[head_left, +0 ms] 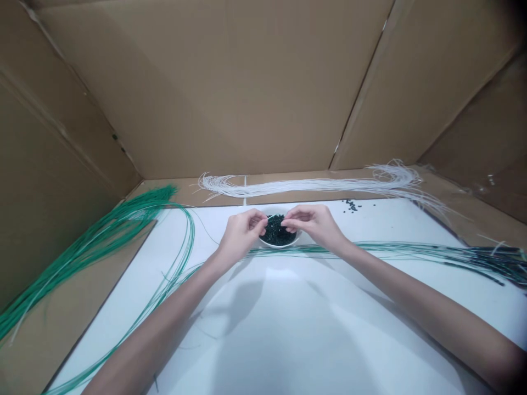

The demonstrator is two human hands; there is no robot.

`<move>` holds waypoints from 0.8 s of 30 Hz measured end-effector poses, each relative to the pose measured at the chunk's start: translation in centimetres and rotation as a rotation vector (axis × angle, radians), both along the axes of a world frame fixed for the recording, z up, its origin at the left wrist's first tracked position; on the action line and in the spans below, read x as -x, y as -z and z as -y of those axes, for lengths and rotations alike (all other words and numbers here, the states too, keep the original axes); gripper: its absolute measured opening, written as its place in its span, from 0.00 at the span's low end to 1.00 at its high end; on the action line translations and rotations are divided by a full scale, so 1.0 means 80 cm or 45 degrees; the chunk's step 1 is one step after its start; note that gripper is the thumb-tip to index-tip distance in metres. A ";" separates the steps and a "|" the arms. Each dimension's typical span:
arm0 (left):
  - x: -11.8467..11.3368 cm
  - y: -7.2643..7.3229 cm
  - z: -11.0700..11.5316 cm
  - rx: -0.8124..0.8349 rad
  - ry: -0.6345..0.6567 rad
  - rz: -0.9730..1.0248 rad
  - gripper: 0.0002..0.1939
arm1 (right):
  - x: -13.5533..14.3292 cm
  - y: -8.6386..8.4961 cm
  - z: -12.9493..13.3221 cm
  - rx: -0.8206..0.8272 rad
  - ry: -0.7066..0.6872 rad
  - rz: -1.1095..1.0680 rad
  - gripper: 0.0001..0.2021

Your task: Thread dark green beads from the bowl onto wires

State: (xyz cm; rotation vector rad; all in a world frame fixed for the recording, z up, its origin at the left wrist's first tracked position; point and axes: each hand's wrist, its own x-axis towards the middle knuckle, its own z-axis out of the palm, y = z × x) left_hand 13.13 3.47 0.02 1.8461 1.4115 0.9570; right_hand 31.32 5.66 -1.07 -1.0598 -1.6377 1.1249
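Over a white bowl [280, 246] filled with small dark green beads [279, 230], both hands hold their fingers pinched. My left hand [244, 229] is at the bowl's left rim, closed on a thin pale strand [270, 217] whose tip pokes out past the fingertips. Facing it from the right rim, my right hand [309, 222] has thumb and forefinger pressed together above the beads. Anything between those fingertips is too small to make out. A narrow gap separates the two hands. Green strands [370, 247] run across the board just below the bowl.
A thick bundle of green strands [102, 236] lies at the left, and a white bundle [304, 186] stretches behind the board [288, 329]. Loose beads [352, 206] are scattered at the back right. Dark beaded strand ends [494, 258] lie far right. Cardboard walls [230, 82] enclose the space.
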 end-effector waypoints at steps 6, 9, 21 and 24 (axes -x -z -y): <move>0.000 0.002 0.000 -0.003 -0.019 0.011 0.08 | 0.001 -0.005 0.000 0.184 -0.065 -0.179 0.12; -0.001 -0.002 0.003 -0.022 -0.024 0.055 0.08 | 0.000 -0.004 -0.002 0.180 -0.106 -0.233 0.11; -0.008 -0.010 0.013 -0.107 -0.003 0.013 0.08 | 0.001 -0.002 0.000 0.201 -0.181 -0.311 0.09; -0.009 -0.012 0.014 -0.119 0.000 0.002 0.08 | 0.002 -0.003 0.000 0.173 -0.166 -0.299 0.10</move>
